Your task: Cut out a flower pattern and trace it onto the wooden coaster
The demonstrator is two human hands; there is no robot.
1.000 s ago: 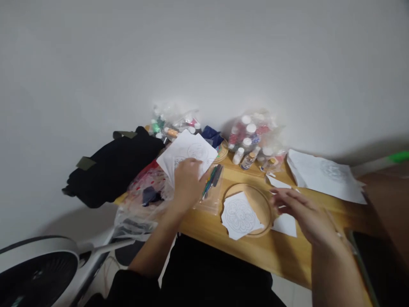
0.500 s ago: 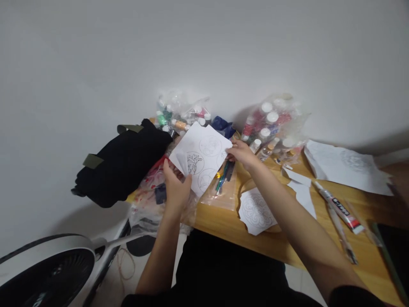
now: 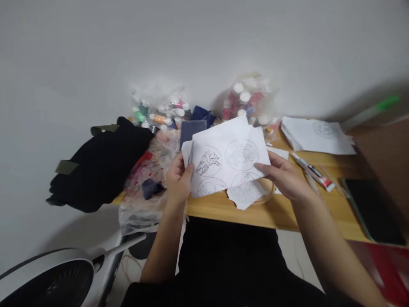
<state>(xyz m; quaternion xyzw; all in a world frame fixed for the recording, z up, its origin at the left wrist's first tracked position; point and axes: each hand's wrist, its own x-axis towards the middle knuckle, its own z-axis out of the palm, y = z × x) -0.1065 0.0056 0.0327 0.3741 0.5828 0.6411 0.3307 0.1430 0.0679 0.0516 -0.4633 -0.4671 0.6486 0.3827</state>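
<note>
Between my two hands are white paper sheets point(image 3: 220, 145) printed with line drawings in circles, a flower among them. My left hand point(image 3: 179, 177) pinches their left edge, thumb on top. On the right edge, my right hand point(image 3: 281, 172) grips them with the thumb over the front. Below the sheets, partly covered, lies a cut-out paper pattern point(image 3: 245, 196) on a round wooden hoop point(image 3: 266, 192). A dark blue flat piece point(image 3: 193, 130) shows behind the sheets' upper left.
Bags of small capped bottles point(image 3: 244, 100) stand against the wall. Black cloth point(image 3: 102, 166) and a plastic bag point(image 3: 140, 200) lie at left, above a fan point(image 3: 64, 277). Rightward are a glue tube point(image 3: 315, 171), more papers point(image 3: 316, 134) and a phone-like dark slab point(image 3: 372, 209).
The sheets have turned level and moved right, facing me more squarely. My right hand has shifted from their upper corner to the right edge. The view has swung right.
</note>
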